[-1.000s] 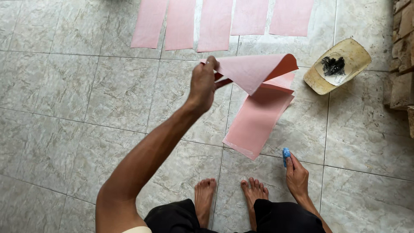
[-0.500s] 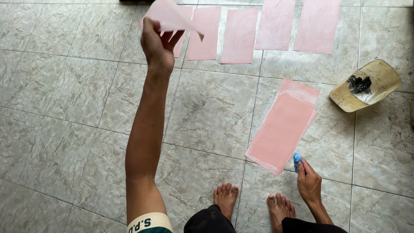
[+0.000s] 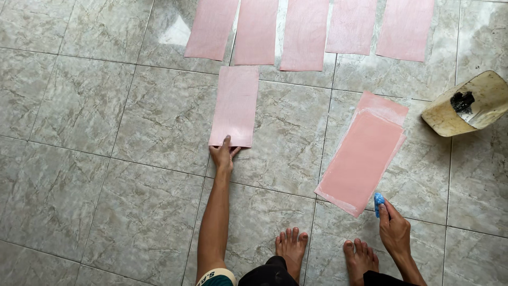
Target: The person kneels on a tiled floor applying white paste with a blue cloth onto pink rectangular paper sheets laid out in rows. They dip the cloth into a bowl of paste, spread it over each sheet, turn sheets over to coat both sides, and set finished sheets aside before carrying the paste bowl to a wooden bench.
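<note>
My left hand (image 3: 223, 154) reaches forward and rests its fingertips on the near edge of a pink sheet (image 3: 235, 106) lying flat on the tiled floor. Beyond it a row of several pink sheets (image 3: 304, 32) lies side by side. My right hand (image 3: 394, 229) sits low by my right foot and grips a small blue object (image 3: 379, 200). Its tip touches the near corner of a stack of pink sheets (image 3: 365, 153) that lies at an angle on the floor.
A cream-coloured scoop-like container (image 3: 476, 106) with a dark lump inside lies at the right on the grey marbled tiles (image 3: 106, 132). My two bare feet (image 3: 325, 251) are at the bottom middle.
My left hand lifted one pink sheet off the stack, carried it up and to the left, and laid it flat on the floor below the row. My right hand stayed by the stack.
</note>
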The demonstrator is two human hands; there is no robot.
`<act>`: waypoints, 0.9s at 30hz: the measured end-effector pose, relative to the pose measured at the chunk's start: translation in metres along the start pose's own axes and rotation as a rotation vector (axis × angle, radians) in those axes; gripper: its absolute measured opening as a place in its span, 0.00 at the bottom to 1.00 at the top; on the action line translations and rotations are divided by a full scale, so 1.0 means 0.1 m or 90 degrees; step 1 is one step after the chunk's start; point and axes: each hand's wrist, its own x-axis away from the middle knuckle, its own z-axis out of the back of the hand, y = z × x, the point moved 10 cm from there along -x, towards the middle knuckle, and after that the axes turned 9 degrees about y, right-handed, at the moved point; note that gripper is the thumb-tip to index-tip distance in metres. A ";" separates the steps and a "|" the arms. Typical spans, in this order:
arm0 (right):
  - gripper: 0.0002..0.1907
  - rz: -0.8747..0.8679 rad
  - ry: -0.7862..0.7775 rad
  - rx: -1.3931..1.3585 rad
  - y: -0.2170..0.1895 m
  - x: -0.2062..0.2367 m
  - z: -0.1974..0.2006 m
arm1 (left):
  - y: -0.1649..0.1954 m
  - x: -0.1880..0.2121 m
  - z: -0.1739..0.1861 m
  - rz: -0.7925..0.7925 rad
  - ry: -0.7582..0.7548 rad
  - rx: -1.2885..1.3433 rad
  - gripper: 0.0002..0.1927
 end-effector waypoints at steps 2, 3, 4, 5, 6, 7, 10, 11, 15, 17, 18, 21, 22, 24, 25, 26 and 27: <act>0.22 0.017 0.005 -0.009 -0.03 0.00 0.00 | 0.01 0.01 0.03 -0.038 0.021 -0.040 0.26; 0.22 0.026 0.007 -0.014 -0.05 0.00 0.00 | 0.02 0.01 0.04 -0.058 0.031 -0.061 0.30; 0.22 -0.004 -0.006 0.000 0.00 0.00 -0.03 | 0.01 0.01 0.05 -0.057 0.035 -0.091 0.30; 0.22 -0.035 -0.018 0.012 0.05 0.00 -0.05 | 0.00 0.00 0.05 -0.059 0.038 -0.121 0.30; 0.23 -0.067 -0.029 0.021 0.09 0.01 -0.07 | 0.01 -0.02 0.07 -0.063 0.039 -0.154 0.30; 0.22 -0.035 -0.021 -0.002 0.04 0.00 -0.07 | 0.04 -0.04 0.07 -0.084 0.036 -0.157 0.30; 0.22 0.014 -0.019 -0.033 -0.03 -0.01 -0.07 | 0.13 -0.06 0.13 -0.119 0.042 -0.184 0.30; 0.22 -0.003 -0.030 -0.028 0.01 -0.02 -0.08 | 0.16 -0.07 0.14 -0.124 0.048 -0.207 0.29; 0.21 0.061 -0.005 -0.098 -0.05 -0.21 0.16 | 0.70 0.22 0.16 -0.313 0.229 -0.655 0.44; 0.21 0.063 0.013 -0.172 -0.06 -0.46 0.41 | 0.98 0.59 -0.14 -0.473 0.195 -0.762 0.45; 0.21 0.072 0.033 -0.193 -0.09 -0.64 0.59 | 1.06 0.77 -0.48 -0.568 0.113 -0.796 0.40; 0.22 0.020 0.080 -0.255 -0.08 -1.37 1.16 | 0.93 1.41 -1.30 -0.746 -0.163 -0.913 0.27; 0.21 0.064 0.125 -0.283 -0.18 -1.64 1.40 | 0.70 1.62 -1.54 -0.749 -0.275 -0.970 0.25; 0.17 0.134 0.216 -0.270 -0.36 -2.19 1.83 | 0.15 2.06 -2.03 -0.789 -0.506 -1.084 0.22; 0.15 0.157 0.244 -0.227 -0.44 -2.46 1.98 | -0.17 2.30 -2.13 -0.807 -0.618 -1.148 0.21; 0.15 0.145 0.217 -0.188 -0.48 -2.75 1.99 | -0.46 2.49 -2.19 -0.802 -0.685 -1.202 0.20; 0.14 0.138 0.186 -0.154 -0.52 -3.03 1.95 | -0.74 2.64 -2.23 -0.794 -0.746 -1.258 0.19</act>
